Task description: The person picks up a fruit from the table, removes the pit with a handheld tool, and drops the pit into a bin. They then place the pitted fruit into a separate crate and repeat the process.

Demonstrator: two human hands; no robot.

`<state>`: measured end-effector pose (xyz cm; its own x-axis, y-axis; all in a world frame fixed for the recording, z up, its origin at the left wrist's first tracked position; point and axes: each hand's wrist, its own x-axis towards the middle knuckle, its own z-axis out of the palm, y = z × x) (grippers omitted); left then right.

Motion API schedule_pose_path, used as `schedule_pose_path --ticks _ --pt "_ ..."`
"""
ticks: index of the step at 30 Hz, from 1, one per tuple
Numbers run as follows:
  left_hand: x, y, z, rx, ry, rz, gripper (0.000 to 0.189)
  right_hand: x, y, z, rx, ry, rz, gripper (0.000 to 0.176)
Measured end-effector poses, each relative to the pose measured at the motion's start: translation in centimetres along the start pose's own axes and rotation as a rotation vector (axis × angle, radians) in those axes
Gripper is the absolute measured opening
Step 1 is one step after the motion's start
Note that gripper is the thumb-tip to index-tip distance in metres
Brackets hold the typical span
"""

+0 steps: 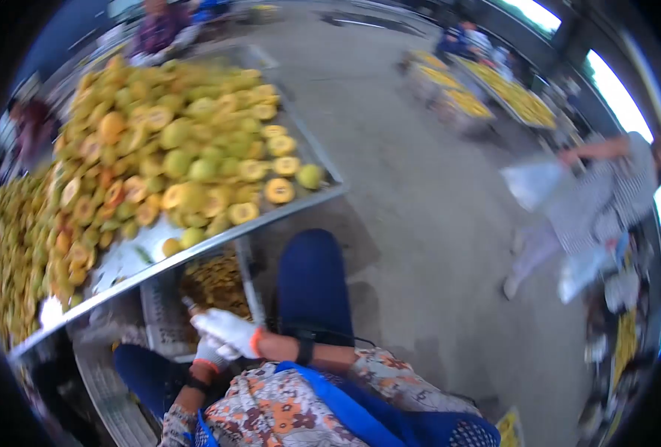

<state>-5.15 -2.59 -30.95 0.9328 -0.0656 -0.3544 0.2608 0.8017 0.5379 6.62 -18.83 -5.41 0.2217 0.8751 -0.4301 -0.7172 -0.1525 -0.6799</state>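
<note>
Both my hands wear white gloves with orange cuffs and meet low over my lap, just in front of the table edge. My right hand (226,332) is closed around a small slim tool (190,303), whose tip points up and left; blur hides its exact kind. Tucked under it, my left hand (211,352) is curled, and what it holds, if anything, is hidden. Beyond them a metal-edged table (196,246) carries a heap of yellow-green stone fruit (189,160), many cut into halves. Below the edge, a crate (252,287) holds small brownish-yellow pieces (219,279).
A pale plastic crate (107,395) stands by my left leg. At the right, a person (606,194) carries plastic bags (532,182) across the concrete floor (427,223). Other people are around the tables, and more fruit tables (505,89) stand far off.
</note>
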Motion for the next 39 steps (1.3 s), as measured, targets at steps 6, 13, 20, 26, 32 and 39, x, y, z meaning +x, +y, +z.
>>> schedule_pose_path --ticks 6,13,20,26,32,39 --pt "-0.1 0.2 3.8 -0.162 0.305 -0.047 0.043 -3.0 0.3 0.9 0.097 0.067 -0.042 0.027" --pt "2.1 1.5 2.9 -0.05 0.464 -0.066 0.04 -4.0 -1.5 -3.5 0.166 0.005 -0.062 0.026" --pt "4.3 2.3 6.2 0.038 0.51 -0.102 0.038 -5.0 -2.7 -6.1 0.103 0.198 -0.263 0.034" --pt "3.3 3.2 6.8 0.04 0.55 -0.124 0.037 -1.7 -0.5 -4.0 0.08 0.415 -0.289 0.04" --pt "3.7 3.4 8.0 0.035 0.591 -0.135 0.036 -6.8 -4.9 -4.6 0.048 0.157 -0.167 0.034" --pt "10.7 -1.0 -4.1 0.018 0.179 -0.191 0.043 -8.7 -2.2 -1.8 0.037 0.353 -0.038 0.035"
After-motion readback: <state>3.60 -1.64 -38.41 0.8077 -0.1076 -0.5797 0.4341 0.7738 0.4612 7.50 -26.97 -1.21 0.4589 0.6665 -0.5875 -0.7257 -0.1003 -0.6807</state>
